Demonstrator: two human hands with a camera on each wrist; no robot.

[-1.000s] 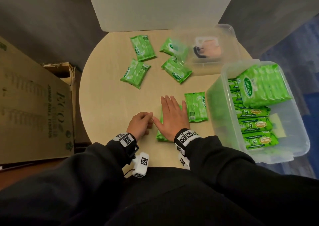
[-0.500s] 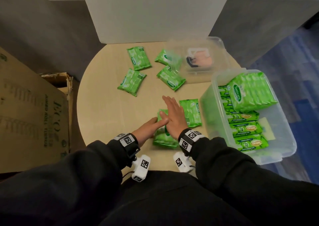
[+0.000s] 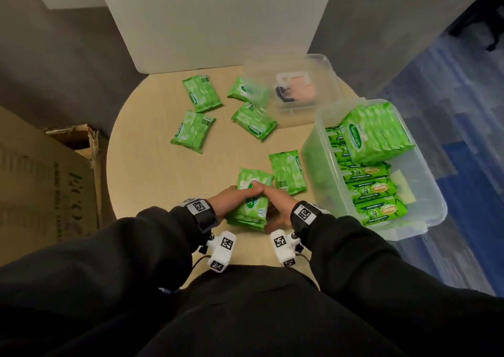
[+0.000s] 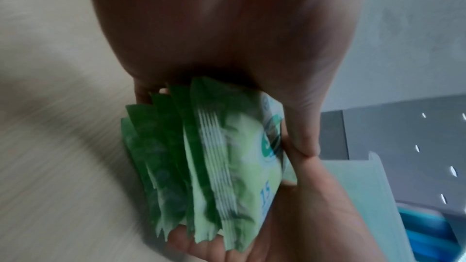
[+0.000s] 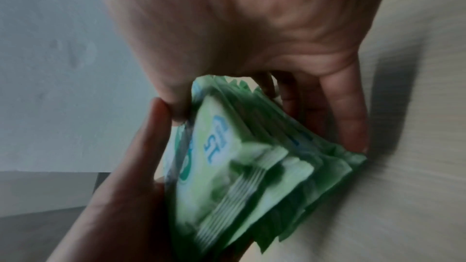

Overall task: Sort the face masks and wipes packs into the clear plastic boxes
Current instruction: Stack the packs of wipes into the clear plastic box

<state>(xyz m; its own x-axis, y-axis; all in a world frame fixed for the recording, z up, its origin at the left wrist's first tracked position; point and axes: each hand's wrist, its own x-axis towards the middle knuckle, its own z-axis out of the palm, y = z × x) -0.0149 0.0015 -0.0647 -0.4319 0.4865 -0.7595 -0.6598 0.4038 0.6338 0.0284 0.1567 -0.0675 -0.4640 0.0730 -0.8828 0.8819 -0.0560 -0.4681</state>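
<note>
A stack of green wipes packs (image 3: pixel 251 204) is at the near edge of the round table (image 3: pixel 152 171), clasped from both sides. My left hand (image 3: pixel 231 197) grips its left side, thumb on top. My right hand (image 3: pixel 275 201) grips its right side. The left wrist view shows the stack (image 4: pixel 209 164) edge-on between thumb and fingers; the right wrist view shows the stack (image 5: pixel 247 168) likewise. A single pack (image 3: pixel 287 172) lies beside the stack. Several loose packs (image 3: pixel 192 131) lie farther back. The large clear box (image 3: pixel 379 228) at right holds many wipes packs. A smaller clear box (image 3: pixel 331 81) behind it holds masks (image 3: pixel 298 88).
A cardboard carton (image 3: pixel 41 190) stands on the left, off the table. A white panel (image 3: pixel 215 18) rises behind the table. Grey wall and blue carpet (image 3: pixel 450 116) surround it. The large box overhangs the table's right edge.
My right hand lay flat on the stack and my left hand was beside it; now both hands clasp the stack, which has tilted up off the table.
</note>
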